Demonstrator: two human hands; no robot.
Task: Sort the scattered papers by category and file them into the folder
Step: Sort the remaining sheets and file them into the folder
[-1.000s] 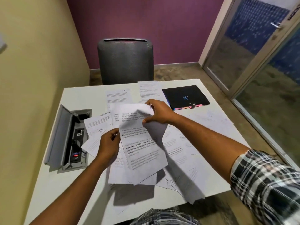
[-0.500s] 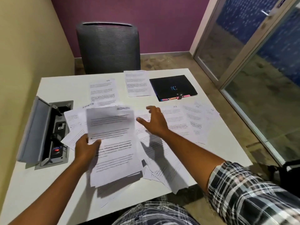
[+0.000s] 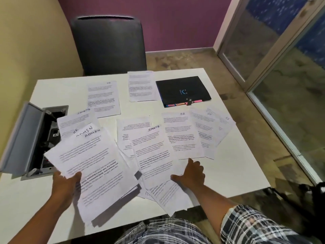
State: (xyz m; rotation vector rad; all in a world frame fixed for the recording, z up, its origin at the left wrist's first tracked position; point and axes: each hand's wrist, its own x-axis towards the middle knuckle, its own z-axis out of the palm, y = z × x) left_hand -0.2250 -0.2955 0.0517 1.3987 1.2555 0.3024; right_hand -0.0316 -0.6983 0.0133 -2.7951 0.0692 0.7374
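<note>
R hand (image 3: 190, 175) now lower, 1 folder (image 3: 182, 91)

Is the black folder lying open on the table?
No, the black folder lies closed and flat at the far right of the white table, with coloured tabs showing along its near edge.

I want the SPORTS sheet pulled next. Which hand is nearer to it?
Right. The right hand lies flat at the lower right edge of the SPORTS sheet. The left hand is farther left, gripping the ADMIN stack.
</note>
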